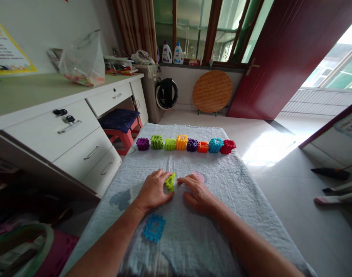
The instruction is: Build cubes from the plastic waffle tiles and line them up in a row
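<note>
My left hand grips a small yellow-green toothed piece between thumb and fingers, over the middle of the cloth-covered table. Just to its right, my right hand is held low over the cloth, its thumb and fingers apart with nothing between them. A flat blue toothed square lies on the cloth below my left hand. Farther off, a row of toothed blocks crosses the table, from a purple block through a yellow block to a red block.
A white desk with drawers runs along the left, with a plastic bag on top. Beyond the table are a stool, a washing machine and a round wooden board. A basket sits at the lower left.
</note>
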Available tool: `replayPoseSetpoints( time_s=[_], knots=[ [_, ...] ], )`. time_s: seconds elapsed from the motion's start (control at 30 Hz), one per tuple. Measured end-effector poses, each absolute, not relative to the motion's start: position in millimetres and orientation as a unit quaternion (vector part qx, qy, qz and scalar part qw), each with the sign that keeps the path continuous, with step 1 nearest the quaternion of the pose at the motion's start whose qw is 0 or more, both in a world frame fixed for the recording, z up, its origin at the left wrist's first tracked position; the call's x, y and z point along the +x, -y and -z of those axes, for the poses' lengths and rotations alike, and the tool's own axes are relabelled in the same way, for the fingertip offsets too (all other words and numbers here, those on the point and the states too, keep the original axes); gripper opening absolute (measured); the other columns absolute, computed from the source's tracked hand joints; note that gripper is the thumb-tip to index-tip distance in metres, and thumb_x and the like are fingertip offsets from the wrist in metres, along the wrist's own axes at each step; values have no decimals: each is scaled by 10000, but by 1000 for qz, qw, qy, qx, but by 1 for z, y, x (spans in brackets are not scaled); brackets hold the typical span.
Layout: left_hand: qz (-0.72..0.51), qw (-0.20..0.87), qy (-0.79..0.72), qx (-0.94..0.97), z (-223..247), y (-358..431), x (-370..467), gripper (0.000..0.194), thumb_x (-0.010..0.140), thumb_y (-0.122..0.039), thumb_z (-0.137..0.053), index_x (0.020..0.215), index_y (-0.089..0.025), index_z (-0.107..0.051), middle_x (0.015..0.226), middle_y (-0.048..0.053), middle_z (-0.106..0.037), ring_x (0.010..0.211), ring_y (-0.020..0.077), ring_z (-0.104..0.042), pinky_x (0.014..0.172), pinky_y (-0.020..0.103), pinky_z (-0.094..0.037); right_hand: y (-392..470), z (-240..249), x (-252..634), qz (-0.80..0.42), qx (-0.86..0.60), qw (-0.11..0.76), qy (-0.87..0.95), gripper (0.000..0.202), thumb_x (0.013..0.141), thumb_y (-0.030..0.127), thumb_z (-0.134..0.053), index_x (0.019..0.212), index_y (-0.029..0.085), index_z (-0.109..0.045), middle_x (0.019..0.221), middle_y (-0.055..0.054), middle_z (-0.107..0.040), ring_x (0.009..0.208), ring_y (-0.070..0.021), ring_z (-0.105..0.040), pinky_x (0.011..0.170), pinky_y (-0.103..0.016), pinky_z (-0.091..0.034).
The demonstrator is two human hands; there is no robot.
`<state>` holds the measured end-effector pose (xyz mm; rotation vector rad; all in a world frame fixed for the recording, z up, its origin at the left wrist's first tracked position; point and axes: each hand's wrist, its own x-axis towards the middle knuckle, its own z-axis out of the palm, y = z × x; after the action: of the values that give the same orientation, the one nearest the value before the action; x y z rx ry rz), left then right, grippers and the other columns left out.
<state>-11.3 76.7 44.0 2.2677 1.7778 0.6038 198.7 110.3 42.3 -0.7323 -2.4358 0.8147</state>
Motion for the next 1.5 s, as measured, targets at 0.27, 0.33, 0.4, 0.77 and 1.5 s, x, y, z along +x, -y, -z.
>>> replayPoseSetpoints(
  time_s=[0.27,0.33,0.4,0.77,1.5],
  knots=[
    [-154,78,-632,756,-42,-75,-16,597,679,-420,-683,1210,-171,-570,1034,97,-565,1012,268,-535,942,366,-411,-113,-39,202,-285,-278,248,883,510,681,92,-523,1183,180,-552,1027,-69,-635,970,-217,-516,963,-403,-365],
    [-148,77,-636,754,-43,-75,-16,620,675,-467,-684,1205,-167,-571,1061,102,-556,1026,270,-530,948,364,-406,-113,-39,202,-284,-281,248,883,503,682,93,-525,1177,179,-556,1019,-67,-637,967,-216,-520,971,-407,-360],
    [-142,77,-637,754,-43,-75,-15,632,669,-493,-687,1197,-168,-571,1080,104,-553,1034,272,-527,951,364,-403,-113,-39,202,-284,-282,250,882,501,684,96,-525,1177,182,-556,1010,-65,-640,966,-218,-524,981,-415,-354],
    [-124,119,-619,766,-49,-89,-19,523,582,-484,-745,977,-174,-596,967,74,-591,961,258,-546,876,346,-437,-114,-36,204,-281,-289,262,877,513,686,90,-528,1192,167,-542,1004,-67,-642,984,-218,-532,989,-417,-352],
    [-68,168,-545,819,-62,-105,-41,159,796,-212,-598,919,-193,-697,895,37,-626,882,173,-577,815,247,-429,-116,-36,206,-269,-289,251,884,486,687,90,-539,1165,178,-552,992,-66,-636,959,-219,-529,975,-416,-353]
  ],
)
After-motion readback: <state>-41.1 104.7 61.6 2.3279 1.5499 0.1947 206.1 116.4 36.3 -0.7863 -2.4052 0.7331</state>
